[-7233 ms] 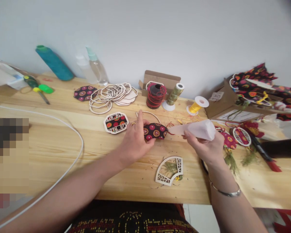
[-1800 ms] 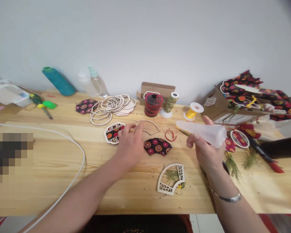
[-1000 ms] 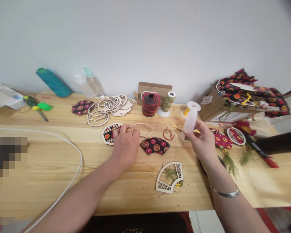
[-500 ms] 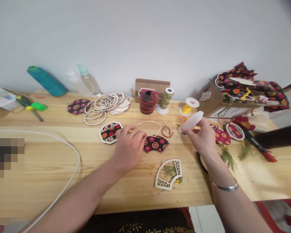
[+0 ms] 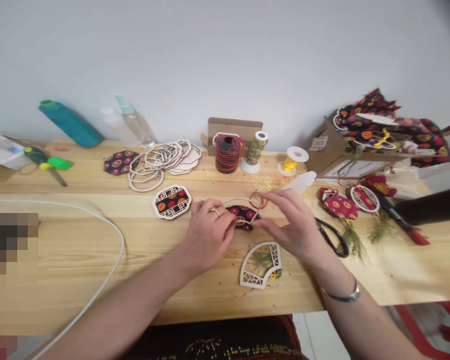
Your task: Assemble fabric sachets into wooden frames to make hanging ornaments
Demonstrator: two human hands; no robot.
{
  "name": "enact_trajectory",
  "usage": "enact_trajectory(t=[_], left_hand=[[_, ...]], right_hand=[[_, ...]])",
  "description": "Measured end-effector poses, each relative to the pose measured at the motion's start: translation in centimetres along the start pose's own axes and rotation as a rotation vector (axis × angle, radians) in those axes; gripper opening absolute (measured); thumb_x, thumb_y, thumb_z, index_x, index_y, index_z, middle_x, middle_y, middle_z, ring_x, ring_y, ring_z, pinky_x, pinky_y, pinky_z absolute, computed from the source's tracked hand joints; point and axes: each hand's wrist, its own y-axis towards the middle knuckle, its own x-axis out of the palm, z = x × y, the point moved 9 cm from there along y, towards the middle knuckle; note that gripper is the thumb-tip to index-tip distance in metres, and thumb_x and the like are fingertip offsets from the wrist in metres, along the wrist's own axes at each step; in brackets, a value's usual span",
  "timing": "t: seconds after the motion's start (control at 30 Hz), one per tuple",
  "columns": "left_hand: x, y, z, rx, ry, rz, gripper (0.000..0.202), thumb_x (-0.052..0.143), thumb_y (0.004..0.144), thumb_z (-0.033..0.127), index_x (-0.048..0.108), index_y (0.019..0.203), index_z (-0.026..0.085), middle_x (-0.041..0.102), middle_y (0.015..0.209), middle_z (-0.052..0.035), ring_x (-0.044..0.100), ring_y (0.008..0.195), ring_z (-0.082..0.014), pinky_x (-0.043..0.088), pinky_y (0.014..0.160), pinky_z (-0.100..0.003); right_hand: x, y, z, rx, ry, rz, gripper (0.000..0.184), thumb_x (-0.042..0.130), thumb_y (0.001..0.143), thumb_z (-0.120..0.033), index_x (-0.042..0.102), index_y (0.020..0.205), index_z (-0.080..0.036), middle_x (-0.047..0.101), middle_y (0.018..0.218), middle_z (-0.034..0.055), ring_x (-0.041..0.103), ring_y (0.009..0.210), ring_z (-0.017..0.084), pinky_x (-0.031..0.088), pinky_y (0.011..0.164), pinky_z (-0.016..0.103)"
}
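My left hand [image 5: 213, 229] pinches the left end of a thin fan-shaped wooden frame [image 5: 243, 222]. This outline lies over a fan-shaped piece of dark patterned fabric [image 5: 243, 212], and the fingers cover their left ends. At the right end, my right hand [image 5: 294, 225] has its thumb and fingers spread apart, close to the frame's corner. A loop of red cord [image 5: 258, 200] is by its fingertips. Just below lies a fan-shaped lattice frame [image 5: 246, 281] with a green tassel [image 5: 260, 262] showing through it. A framed fabric plaque [image 5: 171, 202] rests left of my left hand.
Behind stand a red cord spool [image 5: 228, 159], an olive thread spool [image 5: 255, 149] and a yellow spool [image 5: 292, 164]. A white squeeze bottle [image 5: 303, 181] lies beyond my right hand. Black-handled scissors [image 5: 335, 240] sit right. Stacked wooden frames [image 5: 172, 156] and a full cardboard box [image 5: 324, 152] are farther back.
My right hand has let go of the white bottle, now lying on the table, and moved left to the fan's right end. The thin frame has come down over the fabric.
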Motion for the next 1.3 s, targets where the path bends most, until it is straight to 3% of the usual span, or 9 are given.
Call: enact_trajectory(t=[0.07, 0.13, 0.57, 0.7, 0.8, 0.97, 1.3], left_hand=[[0.0, 0.0, 0.1, 0.008, -0.003, 0.001, 0.012, 0.056, 0.087, 0.016, 0.067, 0.084, 0.016, 0.071, 0.083, -0.006, 0.056, 0.095, -0.0267, 0.039, 0.083, -0.045], [0.1, 0.0, 0.2, 0.018, -0.008, -0.004, 0.011, 0.056, 0.086, 0.016, 0.067, 0.084, 0.017, 0.071, 0.082, -0.0055, 0.056, 0.094, -0.0265, 0.039, 0.083, -0.045], [0.7, -0.2, 0.3, 0.021, -0.042, -0.052, 0.014, 0.054, 0.087, 0.019, 0.068, 0.084, 0.017, 0.071, 0.083, -0.0056, 0.056, 0.096, -0.0265, 0.041, 0.085, -0.047], [-0.6, 0.2, -1.2, -0.078, -0.09, 0.037, 0.017, 0.055, 0.084, 0.017, 0.067, 0.096, 0.015, 0.072, 0.094, -0.0076, 0.056, 0.098, -0.0267, 0.043, 0.089, -0.047], [-1.4, 0.4, -3.4, -0.227, -0.127, 0.092, 0.028, 0.045, 0.087, 0.012, 0.065, 0.106, 0.013, 0.073, 0.101, -0.0084, 0.058, 0.096, -0.024, 0.045, 0.092, -0.044], [-0.7, 0.0, -5.9, -0.468, -0.225, 0.031, 0.038, 0.045, 0.084, 0.01, 0.058, 0.12, 0.013, 0.074, 0.1, -0.0048, 0.061, 0.101, -0.0221, 0.048, 0.092, -0.04], [0.2, -0.4, -6.0, -0.515, -0.261, -0.034, 0.036, 0.048, 0.08, 0.009, 0.059, 0.114, 0.018, 0.076, 0.095, -0.0038, 0.067, 0.092, -0.022, 0.053, 0.084, -0.041]], right_hand=[[2.1, -0.1, 0.1, 0.017, 0.056, -0.182, 0.054, 0.072, 0.078, -0.035, 0.053, 0.126, -0.018, 0.063, 0.116, 0.0121, 0.056, 0.105, 0.026, 0.049, 0.09, 0.043], [3.1, -0.2, 0.3, 0.032, 0.077, -0.25, 0.058, 0.073, 0.077, -0.037, 0.053, 0.127, -0.017, 0.062, 0.121, 0.0132, 0.053, 0.11, 0.028, 0.047, 0.094, 0.045], [3.9, -0.4, 1.2, 0.076, 0.069, -0.262, 0.051, 0.069, 0.08, -0.032, 0.056, 0.126, -0.015, 0.066, 0.114, 0.0122, 0.055, 0.106, 0.027, 0.048, 0.091, 0.043], [3.8, -0.5, 1.7, 0.125, 0.094, -0.255, 0.052, 0.07, 0.079, -0.036, 0.056, 0.127, -0.018, 0.066, 0.113, 0.0106, 0.056, 0.104, 0.026, 0.049, 0.09, 0.041], [3.9, -0.6, 2.1, 0.152, 0.115, -0.249, 0.054, 0.07, 0.079, -0.038, 0.056, 0.127, -0.018, 0.066, 0.113, 0.0103, 0.057, 0.103, 0.025, 0.049, 0.089, 0.041], [4.4, -0.8, 2.2, 0.157, 0.114, -0.268, 0.054, 0.071, 0.078, -0.038, 0.058, 0.126, -0.018, 0.066, 0.114, 0.0106, 0.057, 0.103, 0.026, 0.049, 0.09, 0.041], [4.8, -1.0, 2.6, 0.18, 0.088, -0.312, 0.052, 0.07, 0.078, -0.041, 0.059, 0.124, -0.019, 0.067, 0.111, 0.0113, 0.057, 0.102, 0.027, 0.05, 0.086, 0.043]])
